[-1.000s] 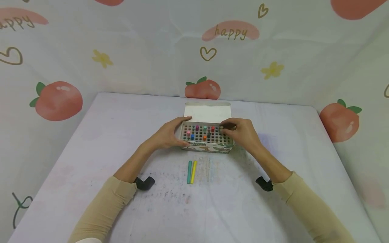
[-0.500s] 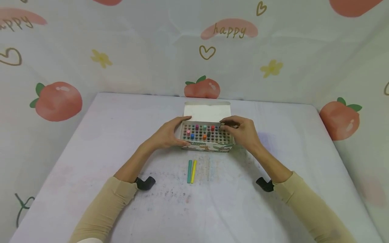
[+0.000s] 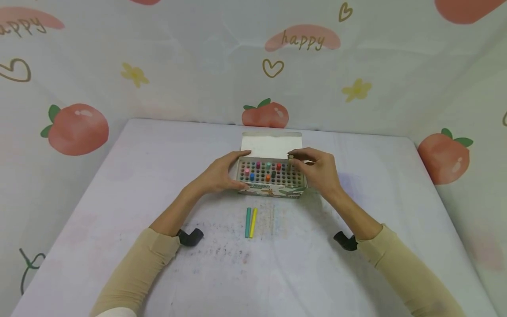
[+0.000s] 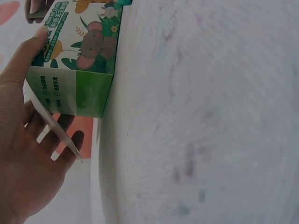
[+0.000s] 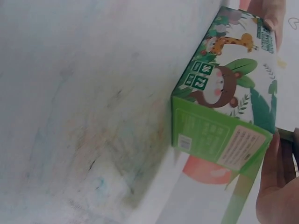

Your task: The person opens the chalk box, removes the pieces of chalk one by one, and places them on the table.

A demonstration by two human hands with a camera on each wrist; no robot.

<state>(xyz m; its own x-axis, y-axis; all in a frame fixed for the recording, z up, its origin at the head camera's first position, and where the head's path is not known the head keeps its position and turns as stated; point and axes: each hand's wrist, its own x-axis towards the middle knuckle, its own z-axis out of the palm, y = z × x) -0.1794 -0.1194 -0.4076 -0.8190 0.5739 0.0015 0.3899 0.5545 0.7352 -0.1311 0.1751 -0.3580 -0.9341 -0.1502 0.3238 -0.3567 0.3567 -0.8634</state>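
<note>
A white table point(image 3: 119, 185) fills the lower half of the head view, its top smudged with grey and faintly coloured chalk marks, thickest in front of the box. Behind and to both sides hangs a pale cloth backdrop point(image 3: 178, 57) printed with peaches, yellow flowers, outlined hearts and the word "happy".

The box point(image 3: 271, 176) stands near the table's middle, lid flap open and raised at the back. Its inside is a grid of dark holes, with a few coloured chalk sticks standing in them: pink, magenta, green, red, blue, orange. Its front shows cartoon animals and leaves.

The left hand point(image 3: 220, 175) rests against the box's left end, fingers fairly straight, thumb along the near edge, steadying it. The right hand point(image 3: 317, 171) is at the right end, its thumb and forefinger curled to pinch a small brownish chalk point(image 3: 291, 157) just above the back right corner of the grid.

On the table in front of the box lie a green stick point(image 3: 247, 223) and a yellow stick point(image 3: 253, 223), side by side and touching.
</note>
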